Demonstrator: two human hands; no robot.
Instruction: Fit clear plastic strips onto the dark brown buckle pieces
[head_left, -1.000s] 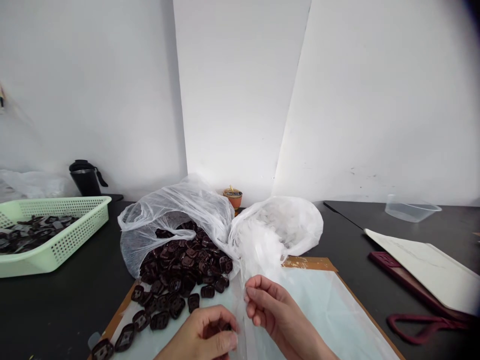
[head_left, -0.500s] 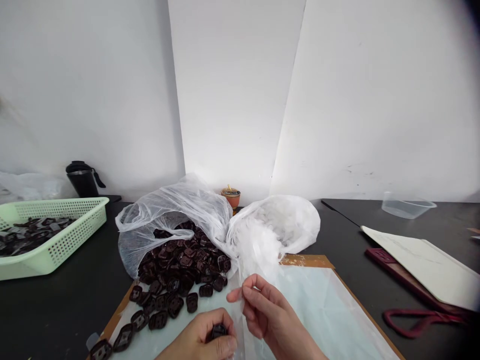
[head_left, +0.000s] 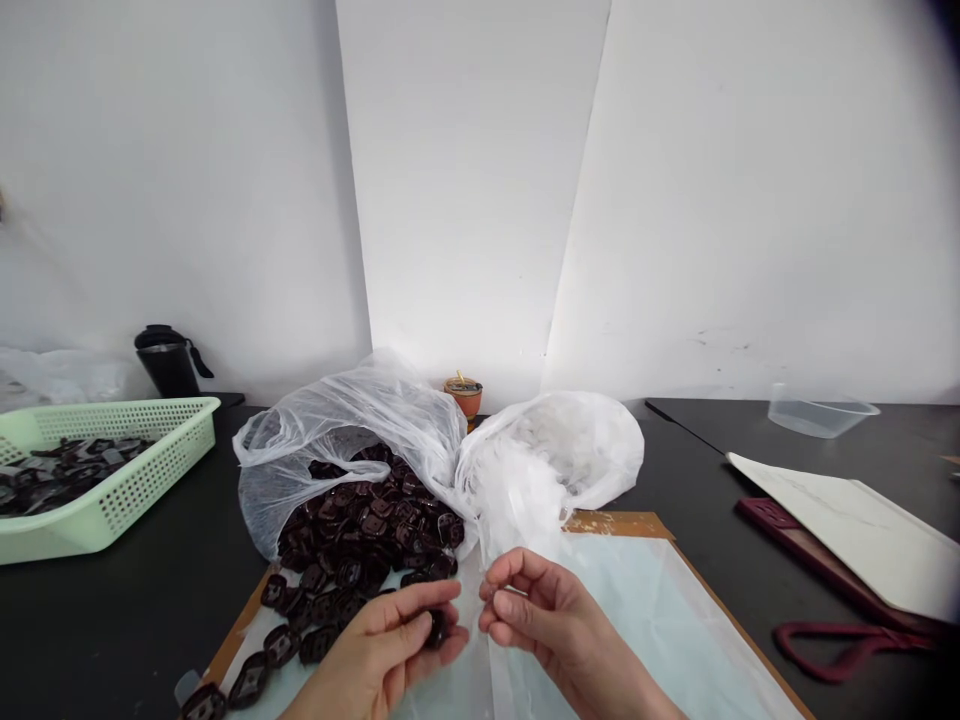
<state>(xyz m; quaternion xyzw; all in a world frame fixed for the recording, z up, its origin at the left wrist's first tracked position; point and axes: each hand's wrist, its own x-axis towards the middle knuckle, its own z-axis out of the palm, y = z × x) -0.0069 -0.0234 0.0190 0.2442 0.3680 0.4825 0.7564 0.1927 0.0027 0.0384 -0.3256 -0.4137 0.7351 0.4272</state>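
Note:
My left hand (head_left: 386, 640) holds a dark brown, glossy plastic piece (head_left: 436, 628) between thumb and fingers, the other fingers stretched out. Just right of it, my right hand (head_left: 536, 615) is closed in a pinch at the fingertips; what it pinches is too small to make out. Behind my left hand, a heap of the same dark brown pieces (head_left: 367, 520) spills from a clear plastic bag (head_left: 300, 410). A second bag (head_left: 607, 430) lies beside it, and a mass of thin whitish translucent pieces (head_left: 517, 490) comes out of its mouth. Both hands are above a pale sheet (head_left: 630, 610) on a brown board.
At left stands a light green basket (head_left: 150, 490) of dark pieces with clear bits, with a black tumbler (head_left: 166, 365) behind. A small orange pot (head_left: 463, 395) is by the wall. Right: a clear tub (head_left: 817, 412), a white booklet (head_left: 840, 530) and dark red scissors (head_left: 825, 640).
My left hand has risen slightly, and its fingers have stretched out around the dark piece, which was deeper in the grip. My right hand's fingertips stay pinched, with the forefinger drawn in.

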